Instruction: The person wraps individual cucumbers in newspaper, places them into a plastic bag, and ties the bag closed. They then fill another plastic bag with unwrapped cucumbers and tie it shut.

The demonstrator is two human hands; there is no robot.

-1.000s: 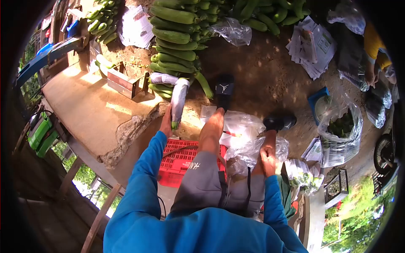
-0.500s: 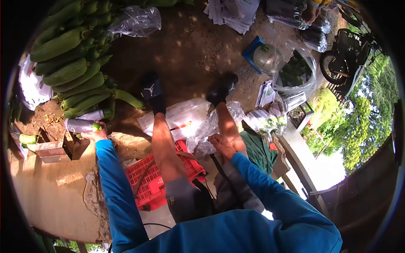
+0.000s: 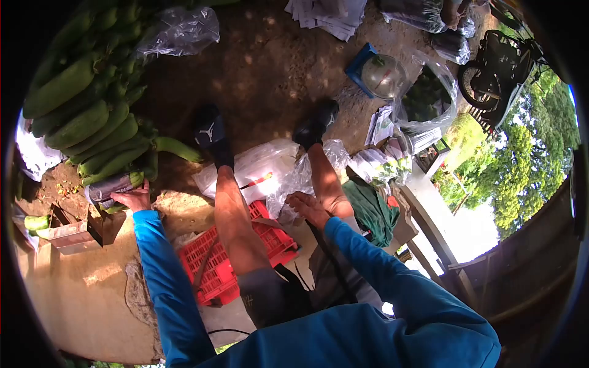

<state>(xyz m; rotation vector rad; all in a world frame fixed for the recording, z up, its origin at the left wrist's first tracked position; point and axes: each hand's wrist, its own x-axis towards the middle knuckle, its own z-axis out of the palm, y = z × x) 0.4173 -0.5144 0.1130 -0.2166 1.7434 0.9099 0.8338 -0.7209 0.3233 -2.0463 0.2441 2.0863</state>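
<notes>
My left hand (image 3: 135, 197) has its fingers over a paper-wrapped green papaya (image 3: 111, 187), whose green end pokes out beside my thumb. The wrapped fruit lies at the near edge of a large pile of long green papayas (image 3: 83, 132). Over by my right knee, my right hand (image 3: 310, 208) hangs with loosely spread fingers and nothing in them. Just beyond that hand, clear plastic wrap (image 3: 299, 178) and a white plastic sheet (image 3: 270, 161) lie between my feet.
A red crate (image 3: 215, 264) is under my legs. A box-like metal piece (image 3: 80, 236) stands left. Ahead right are a blue scale (image 3: 361, 69), a plastic bag of green produce (image 3: 426, 101), paper sheets (image 3: 328, 15) and a motorcycle (image 3: 500, 70). Another person's hand (image 3: 453, 13) shows at top right.
My left hand has brought the wrapped papaya slightly left, against the pile, and its fingers now lie across the paper. My right hand has lifted from my knee and its fingers have loosened.
</notes>
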